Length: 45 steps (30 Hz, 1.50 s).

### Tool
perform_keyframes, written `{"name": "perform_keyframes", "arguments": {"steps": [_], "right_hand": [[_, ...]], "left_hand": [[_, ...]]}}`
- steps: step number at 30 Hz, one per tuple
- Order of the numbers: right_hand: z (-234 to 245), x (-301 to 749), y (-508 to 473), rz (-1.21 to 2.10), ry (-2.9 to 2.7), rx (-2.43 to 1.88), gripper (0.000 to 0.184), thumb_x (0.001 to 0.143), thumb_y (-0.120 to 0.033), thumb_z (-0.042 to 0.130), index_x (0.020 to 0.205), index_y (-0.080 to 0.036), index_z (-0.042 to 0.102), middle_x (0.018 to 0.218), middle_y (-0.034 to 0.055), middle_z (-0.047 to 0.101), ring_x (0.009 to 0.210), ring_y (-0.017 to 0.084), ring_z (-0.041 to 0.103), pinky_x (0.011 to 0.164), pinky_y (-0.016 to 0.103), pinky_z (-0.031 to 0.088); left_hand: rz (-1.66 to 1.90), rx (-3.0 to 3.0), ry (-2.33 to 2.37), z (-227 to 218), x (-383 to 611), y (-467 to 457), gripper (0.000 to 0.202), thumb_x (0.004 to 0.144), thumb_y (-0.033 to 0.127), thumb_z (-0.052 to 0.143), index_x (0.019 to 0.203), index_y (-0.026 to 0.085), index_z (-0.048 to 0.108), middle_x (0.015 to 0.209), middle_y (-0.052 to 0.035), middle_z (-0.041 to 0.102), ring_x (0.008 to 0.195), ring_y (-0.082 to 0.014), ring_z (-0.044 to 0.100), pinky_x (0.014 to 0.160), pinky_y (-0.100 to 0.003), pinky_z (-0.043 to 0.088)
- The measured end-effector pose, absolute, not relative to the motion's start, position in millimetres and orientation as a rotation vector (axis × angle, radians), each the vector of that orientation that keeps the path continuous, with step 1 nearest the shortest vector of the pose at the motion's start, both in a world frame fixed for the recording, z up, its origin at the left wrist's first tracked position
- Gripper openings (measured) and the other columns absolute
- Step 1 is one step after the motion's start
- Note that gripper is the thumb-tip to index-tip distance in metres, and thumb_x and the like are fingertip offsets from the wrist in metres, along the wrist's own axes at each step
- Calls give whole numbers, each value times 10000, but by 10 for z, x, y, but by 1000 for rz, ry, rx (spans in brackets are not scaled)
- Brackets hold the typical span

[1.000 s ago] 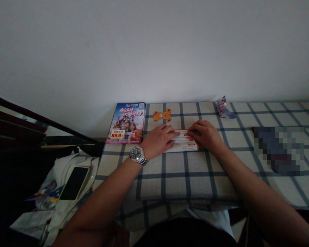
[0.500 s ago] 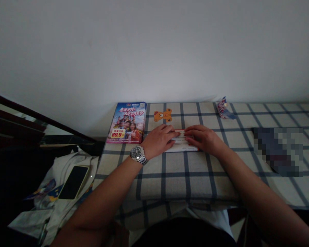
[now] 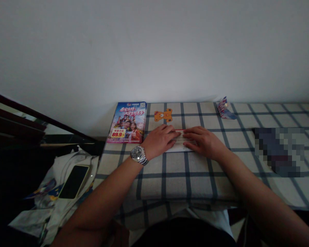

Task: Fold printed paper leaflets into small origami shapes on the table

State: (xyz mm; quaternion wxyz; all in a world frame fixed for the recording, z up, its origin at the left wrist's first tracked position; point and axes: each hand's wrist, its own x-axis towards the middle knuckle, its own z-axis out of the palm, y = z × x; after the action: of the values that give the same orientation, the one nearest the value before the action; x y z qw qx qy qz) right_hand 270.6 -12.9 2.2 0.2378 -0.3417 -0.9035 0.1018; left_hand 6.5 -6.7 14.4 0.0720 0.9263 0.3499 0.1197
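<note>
A small white printed leaflet point(image 3: 179, 146) with a red far edge lies flat on the checked tablecloth point(image 3: 154, 178). My left hand point(image 3: 161, 139) rests on its left part, fingers stretched toward the middle, a metal watch on that wrist. On the right part lies my right hand point(image 3: 204, 141), its fingers extended and pressing the paper down. Both hands cover the leaflet's ends, and the fingertips almost meet near its far edge. To the left of my left hand is a stack of colourful leaflets point(image 3: 128, 120). Just beyond the hands is an orange bear cutout point(image 3: 163, 115).
A folded colourful paper piece point(image 3: 225, 110) stands near the wall point(image 3: 170, 51). At the right lies a dark, pixelated item point(image 3: 278, 151). A phone point(image 3: 74, 181) rests on white cloth or bags left of the table, below its top.
My right hand has shifted slightly left and its fingers lie flatter and farther apart over the leaflet. My left hand has barely moved.
</note>
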Motion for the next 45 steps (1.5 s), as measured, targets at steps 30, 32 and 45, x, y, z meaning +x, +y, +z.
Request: {"name": "perform_keyframes", "arguments": {"steps": [30,32,45], "right_hand": [[38,2658,-171,217,-2562,-1013,352,929,-408,750,1189,-187,666,1228,149,693,1124,345,628,942,538,599],[38,2653,-171,210,-2567,-1010,359,930,-404,750,1194,-179,661,1222,151,692,1119,345,624,943,539,599],[68,2623,-196,223,-2553,-1030,326,930,-396,743,1194,-222,667,1212,140,691,1117,352,624,918,547,596]], "left_hand": [[379,2791,1100,171,87,-142,490,978,467,669,1387,205,608,1262,-93,610,1187,-286,562,1051,-455,500],[380,2802,1106,167,92,-146,488,973,467,675,1378,203,606,1260,-95,606,1183,-288,562,1043,-454,501],[359,2822,1122,156,102,-146,497,955,470,700,1356,197,593,1252,-94,593,1177,-294,547,1034,-455,494]]}}
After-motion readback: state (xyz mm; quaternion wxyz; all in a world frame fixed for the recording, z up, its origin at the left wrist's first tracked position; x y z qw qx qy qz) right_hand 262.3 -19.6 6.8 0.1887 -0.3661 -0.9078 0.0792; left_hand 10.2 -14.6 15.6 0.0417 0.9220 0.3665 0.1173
